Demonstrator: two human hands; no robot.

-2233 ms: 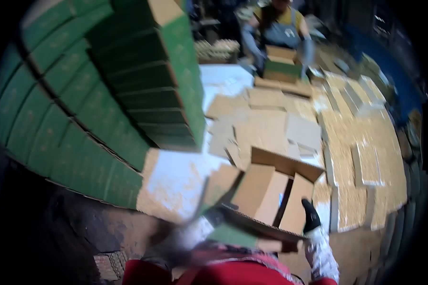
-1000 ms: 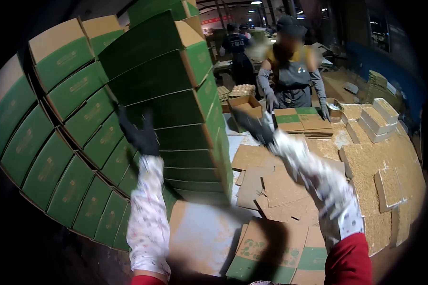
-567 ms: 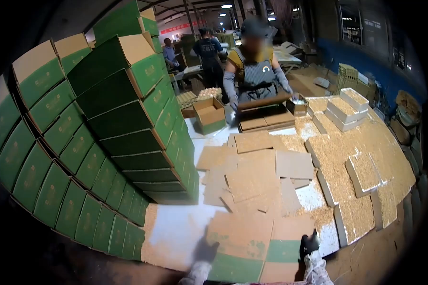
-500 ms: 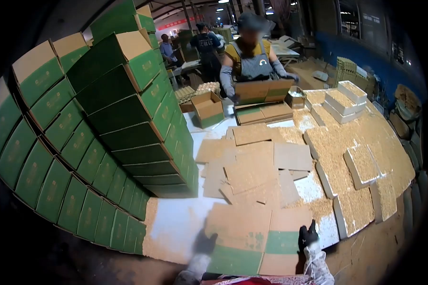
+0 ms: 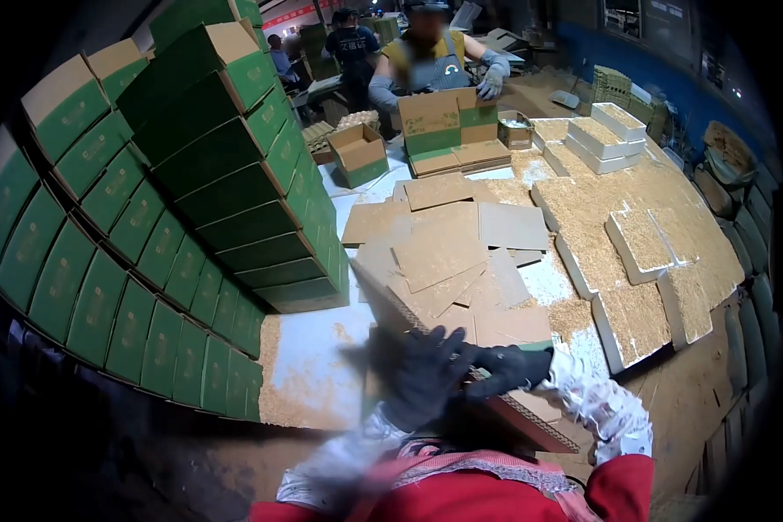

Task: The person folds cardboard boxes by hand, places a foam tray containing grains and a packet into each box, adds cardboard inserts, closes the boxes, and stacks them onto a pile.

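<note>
Carton (image 5: 525,418), tilted, above the bench's (image 5: 315,387) near edge; right hand (image 5: 506,369) apparently pinching its upper edge, left hand (image 5: 424,378) over it, blurred, grip unclear. Both close together near mid-edge, probably for balance. Green boxes (image 5: 222,209) stacked leftward, presumably out of the way

Right side's basically white trays (image 5: 606,158) full of sawdust-looking stuff, a couple stacked up. Dustpan (image 5: 565,99) on the floor behind, stack of egg trays (image 5: 612,84) near the blue wall (image 5: 689,104). Way back there's a red banner (image 5: 291,15) and someone in a dark lettered shirt (image 5: 351,42).
</note>
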